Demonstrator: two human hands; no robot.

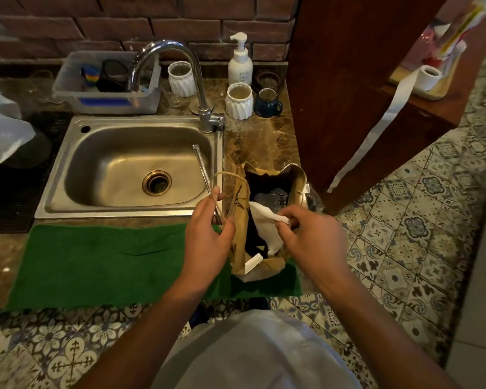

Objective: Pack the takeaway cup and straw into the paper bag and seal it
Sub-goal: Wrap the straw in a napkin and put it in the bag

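A brown paper bag point(240, 242) stands open on the green towel point(96, 259) at the counter's front edge. Inside it I see the dark lid of the takeaway cup point(270, 198). My left hand point(208, 228) grips a wrapped straw point(204, 171) that points up over the sink, together with the bag's left rim and its string handle. My right hand point(306, 234) pinches a white napkin point(264, 220) at the bag's right side, with the napkin hanging into the opening.
A steel sink point(129, 167) with a tall tap point(180, 66) lies left of the bag. Behind stand white ribbed cups point(238, 101), a blue mug point(267, 103), a soap pump bottle point(239, 61) and a plastic tub point(107, 82). A wooden cabinet point(348, 80) rises on the right.
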